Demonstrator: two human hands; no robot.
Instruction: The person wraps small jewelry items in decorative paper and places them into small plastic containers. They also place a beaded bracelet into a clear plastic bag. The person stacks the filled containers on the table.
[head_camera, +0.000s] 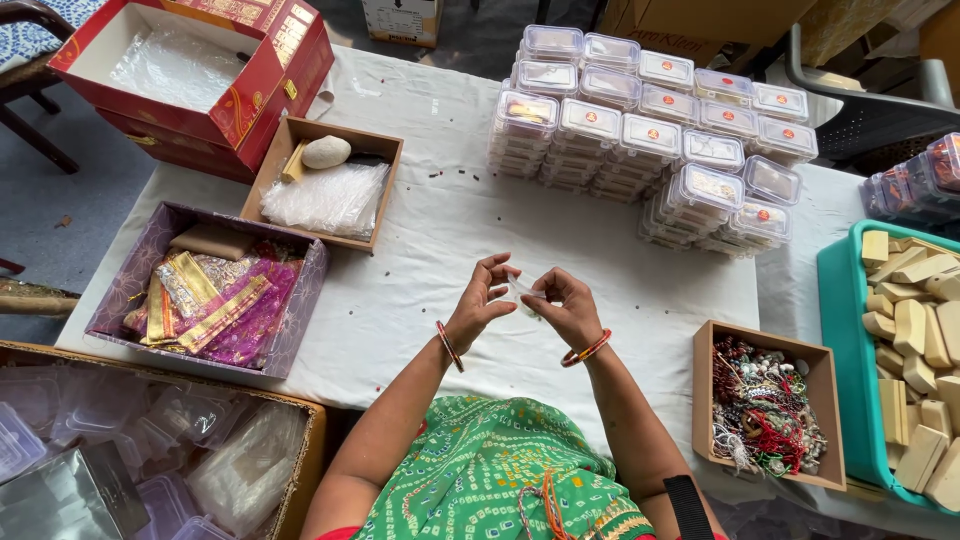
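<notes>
Head view looks down on a white-clothed table (420, 270); at its centre the left hand (482, 300) and right hand (570, 308) meet over a small clear pouch (527, 292), held just above the cloth; the left fingers (497, 268) curl with thumb and forefinger pinched on the pouch's left edge, the right fingers likewise pinched on its right edge, so both hands are clamped on it; whether the pouch is being opened or sealed cannot be told, and its contents are too small to make out; the step in hand looks like working the pouch's mouth between the fingertips, which calls for a fine, even pull without tearing the film. At 1 o'clock stands a stack of clear lidded boxes (650, 140); at 4 o'clock a brown tray of beads (765, 405), and beyond it at 3 o'clock a teal crate of pale blocks (910, 340); at 9 o'clock a purple box of bright cloth bags (210, 295); at 11 o'clock a tray with a stone (326, 152) and plastic, and a red box (200, 70) behind it.
</notes>
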